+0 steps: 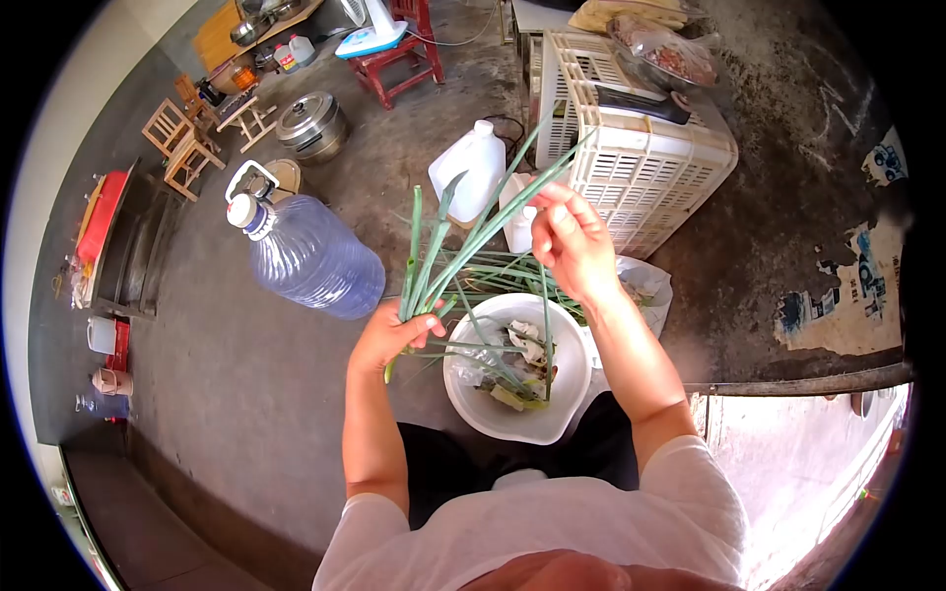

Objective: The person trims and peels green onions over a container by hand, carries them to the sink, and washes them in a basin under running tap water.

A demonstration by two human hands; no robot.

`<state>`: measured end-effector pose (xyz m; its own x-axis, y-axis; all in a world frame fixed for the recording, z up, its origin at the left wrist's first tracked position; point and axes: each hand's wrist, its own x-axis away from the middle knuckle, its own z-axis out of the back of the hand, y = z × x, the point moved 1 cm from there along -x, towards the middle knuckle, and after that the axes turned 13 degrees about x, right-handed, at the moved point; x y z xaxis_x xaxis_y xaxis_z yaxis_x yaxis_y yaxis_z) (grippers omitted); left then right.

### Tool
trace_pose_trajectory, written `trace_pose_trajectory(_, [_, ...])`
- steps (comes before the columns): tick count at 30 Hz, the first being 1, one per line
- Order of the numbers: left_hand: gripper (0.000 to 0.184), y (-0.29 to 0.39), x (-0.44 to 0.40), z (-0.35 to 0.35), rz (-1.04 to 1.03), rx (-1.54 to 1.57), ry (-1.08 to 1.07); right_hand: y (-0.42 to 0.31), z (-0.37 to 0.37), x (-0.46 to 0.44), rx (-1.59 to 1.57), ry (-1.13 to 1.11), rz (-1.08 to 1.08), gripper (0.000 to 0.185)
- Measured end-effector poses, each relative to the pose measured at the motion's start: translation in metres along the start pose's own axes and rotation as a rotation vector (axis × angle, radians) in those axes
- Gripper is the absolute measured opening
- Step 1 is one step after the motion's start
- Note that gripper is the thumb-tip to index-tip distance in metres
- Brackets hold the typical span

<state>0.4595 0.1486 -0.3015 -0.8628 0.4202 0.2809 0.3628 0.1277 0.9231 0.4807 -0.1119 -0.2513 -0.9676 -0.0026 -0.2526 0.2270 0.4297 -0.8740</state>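
Observation:
My left hand (402, 335) is wrapped round a bunch of green onions (434, 261), whose long leaves fan up and to the right. My right hand (574, 241) is raised by the leaf tips, its fingers curled and closed against a green leaf. One thin leaf (547, 335) hangs down below it over a white basin (463, 399) between my knees. In the basin lie a clear plastic bag (475, 366) and withered scraps (512, 397). More green onions (507, 271) lie behind the basin, partly hidden by my hands.
A large blue-tinted water bottle (315, 251) stands left of my left hand. Beyond are a white jug (473, 167) and a white plastic crate (641, 167) with a dark-handled item (645, 103) on top. A lidded pot (312, 128) and a red stool (394, 64) are farther off.

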Motion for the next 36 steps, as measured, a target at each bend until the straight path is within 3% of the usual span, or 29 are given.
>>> trace_pose_trajectory(3, [0.028,-0.002,-0.001,-0.003,0.021,-0.04,0.004,-0.004,-0.004,-0.007,-0.18,-0.024,-0.09,0.016])
trace_pose_trajectory(4, [0.027,-0.002,-0.001,-0.004,0.036,-0.076,0.011,-0.007,-0.008,-0.008,-0.18,0.059,-0.127,0.016])
trace_pose_trajectory(7, [0.027,-0.003,-0.002,-0.006,0.011,-0.029,-0.013,-0.001,0.006,-0.011,-0.19,-0.057,-0.095,0.018])
trace_pose_trajectory(12, [0.025,0.0,-0.001,-0.014,-0.024,-0.004,-0.042,0.004,0.015,-0.016,-0.333,0.121,-0.146,0.021])
trace_pose_trajectory(17, [0.025,-0.002,-0.002,-0.014,-0.021,0.001,-0.048,0.0,0.013,-0.012,-0.39,0.055,-0.135,0.023])
trace_pose_trajectory(20, [0.025,-0.002,-0.002,-0.012,-0.008,0.019,-0.02,-0.003,0.01,-0.004,-0.19,0.069,-0.094,0.026])
trace_pose_trajectory(22, [0.026,-0.003,-0.003,-0.011,-0.012,-0.011,-0.004,-0.006,0.002,0.001,0.228,0.159,-0.098,0.029])
trace_pose_trajectory(23, [0.026,-0.003,-0.004,-0.011,-0.012,-0.044,0.011,-0.009,-0.001,0.003,0.229,0.165,-0.097,0.029])
trace_pose_trajectory(25, [0.026,-0.005,-0.005,-0.011,-0.004,-0.103,0.009,-0.013,-0.007,0.006,0.351,0.009,-0.124,0.03])
trace_pose_trajectory(27, [0.025,-0.007,-0.007,-0.011,-0.004,-0.16,0.017,-0.014,-0.007,0.006,0.328,-0.016,-0.108,0.029])
trace_pose_trajectory(32, [0.023,-0.008,-0.007,-0.013,-0.055,-0.27,0.032,-0.009,-0.007,0.016,-0.08,-0.102,-0.136,0.021])
trace_pose_trajectory(36, [0.024,-0.004,-0.002,-0.019,-0.068,-0.344,0.009,-0.012,-0.001,0.018,-0.273,-0.052,-0.181,0.019])
